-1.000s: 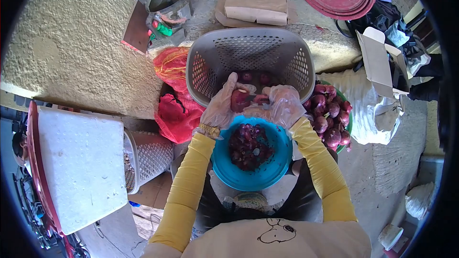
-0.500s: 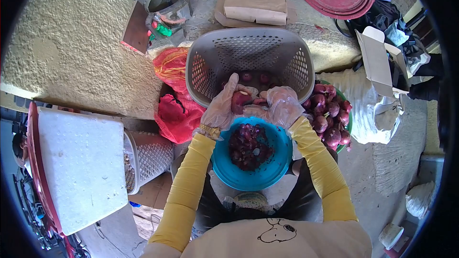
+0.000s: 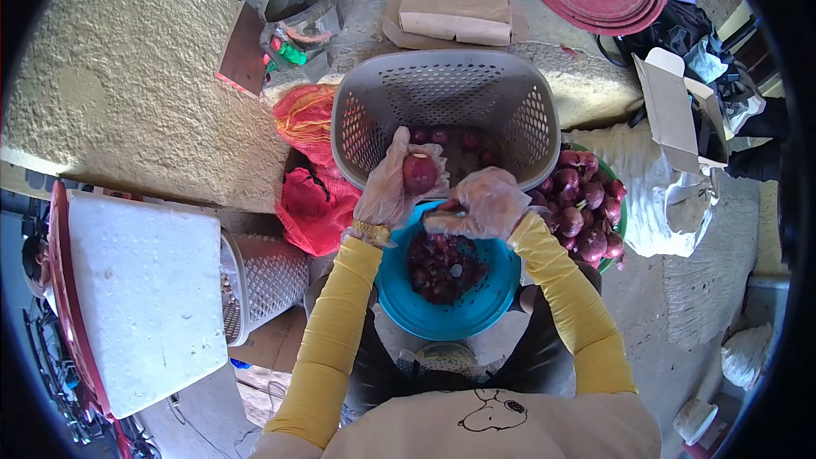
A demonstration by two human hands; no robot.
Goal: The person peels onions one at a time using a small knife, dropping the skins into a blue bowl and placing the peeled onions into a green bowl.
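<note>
My left hand point(image 3: 388, 183), in a clear plastic glove, is closed around a red onion point(image 3: 420, 174) just above the near rim of a grey-brown perforated basket point(image 3: 442, 85). Over the blue basin point(image 3: 395, 302), my right hand point(image 3: 489, 204), gloved likewise, has its fingers curled together. A small dark reddish bit shows at its fingertips, too little to name. Onion skins and scraps point(image 3: 442, 268) fill the bottom of the basin. Several red onions point(image 3: 470, 139) lie inside the basket.
Right of the basket, a green-rimmed container holds a heap of red onions point(image 3: 586, 204). A red mesh sack point(image 3: 319, 208) lies left of the basket. A white foam box lid point(image 3: 144, 297) and a white perforated basket point(image 3: 268, 280) stand further left. A cardboard box point(image 3: 455, 8) sits behind.
My hands have moved apart. The onion has stayed in my left hand and now shows its rounded side, while my right hand has drawn back toward me, over the basin.
</note>
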